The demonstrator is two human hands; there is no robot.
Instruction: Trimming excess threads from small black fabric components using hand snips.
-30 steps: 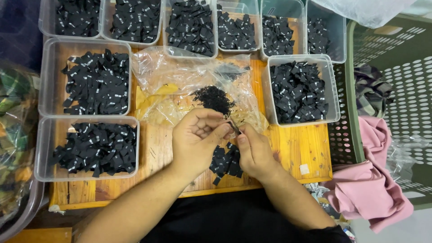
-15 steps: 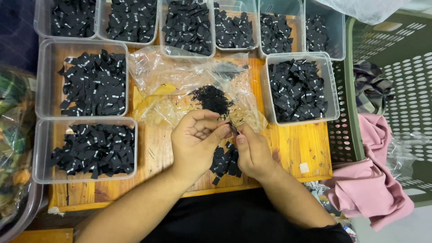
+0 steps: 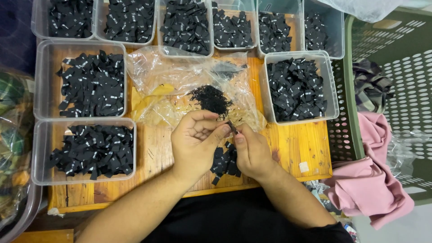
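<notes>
A small black fabric label is pinched between the fingertips of the left hand and the right hand, just above the near edge of the wooden board. The left fingers curl inward, thumb pressed to the label; the right thumb and forefinger seem to grip its other end, though that is partly hidden. Below the hands lies a loose pile of labels. Behind them sits a crumpled clear plastic bag, ringed by clear plastic tubs filled with labels.

top row of label tubs cut off by upper edge
</notes>
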